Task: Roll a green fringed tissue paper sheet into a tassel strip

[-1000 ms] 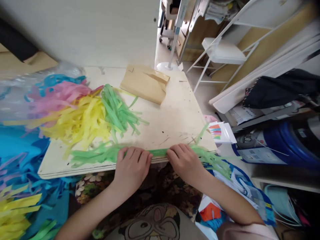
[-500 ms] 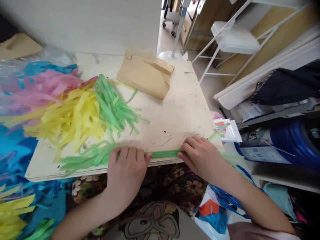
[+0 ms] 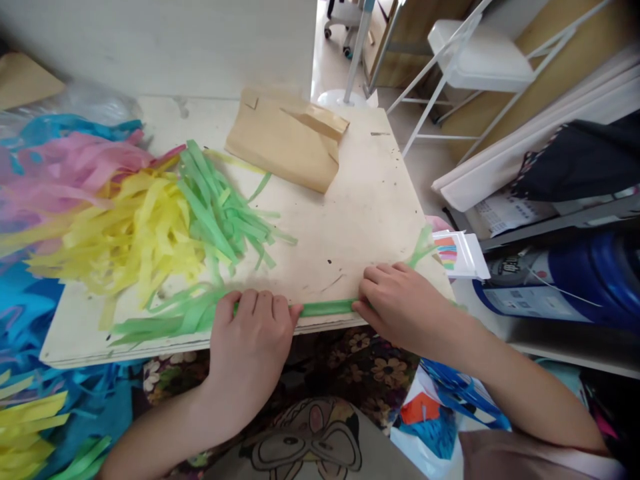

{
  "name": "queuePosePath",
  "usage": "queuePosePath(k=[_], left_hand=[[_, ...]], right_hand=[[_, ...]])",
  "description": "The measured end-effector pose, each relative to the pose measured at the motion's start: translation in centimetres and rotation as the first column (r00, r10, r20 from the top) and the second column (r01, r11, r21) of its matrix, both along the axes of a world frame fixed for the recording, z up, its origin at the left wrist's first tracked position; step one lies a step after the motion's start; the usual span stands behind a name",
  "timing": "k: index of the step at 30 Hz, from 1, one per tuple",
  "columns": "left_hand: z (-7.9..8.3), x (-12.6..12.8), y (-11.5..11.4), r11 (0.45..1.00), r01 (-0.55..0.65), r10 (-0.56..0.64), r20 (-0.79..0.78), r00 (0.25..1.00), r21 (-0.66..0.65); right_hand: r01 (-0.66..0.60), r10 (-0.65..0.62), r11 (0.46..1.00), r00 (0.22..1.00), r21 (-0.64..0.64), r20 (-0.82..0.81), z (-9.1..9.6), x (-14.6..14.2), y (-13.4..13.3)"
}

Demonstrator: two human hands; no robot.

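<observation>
A bundle of green tissue paper (image 3: 327, 307) lies along the front edge of the board, its middle pressed into a narrow roll. My left hand (image 3: 254, 340) is closed over the roll, and fringed green strips fan out to its left. Farther right, my right hand (image 3: 395, 297) grips the same roll with curled fingers. Loose green ends stick out beyond it. Between the two hands a short stretch of the roll shows. The palms hide the rest.
Cut tissue tassels in green (image 3: 215, 200), yellow (image 3: 150, 227) and pink (image 3: 85, 163) lie on the board's left. A brown paper bag (image 3: 287, 143) sits toward the back. At the right edge is a white packet (image 3: 463, 255), near a blue barrel (image 3: 585, 280) and a white folding chair (image 3: 485, 63).
Both hands keep their hold on the green roll in nearly the same place. Loose green ends beyond the right hand have shifted. The view has turned slightly.
</observation>
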State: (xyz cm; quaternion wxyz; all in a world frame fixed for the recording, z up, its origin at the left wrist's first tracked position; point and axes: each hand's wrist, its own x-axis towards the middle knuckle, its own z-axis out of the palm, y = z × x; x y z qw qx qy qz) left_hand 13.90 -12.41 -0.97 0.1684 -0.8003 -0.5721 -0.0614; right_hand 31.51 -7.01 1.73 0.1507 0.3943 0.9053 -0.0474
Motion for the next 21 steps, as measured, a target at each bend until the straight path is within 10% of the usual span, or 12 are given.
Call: queuePosePath(k=[10,21], left_hand=[[1.4,0.4,1.0,0.993,0.097,-0.097,0.0,0.995,-0.069],[-1.3,2.2,-3.6,0.991,0.07,-0.078,0.069,0.995,0.117]], right_hand=[[-0.047,0.04,0.981,0.998,0.188,0.044,0.6,-1.6,-0.6],[0.094,-0.036,0.746,0.994,0.659,-0.101,-3.9,-4.1,-7.6]])
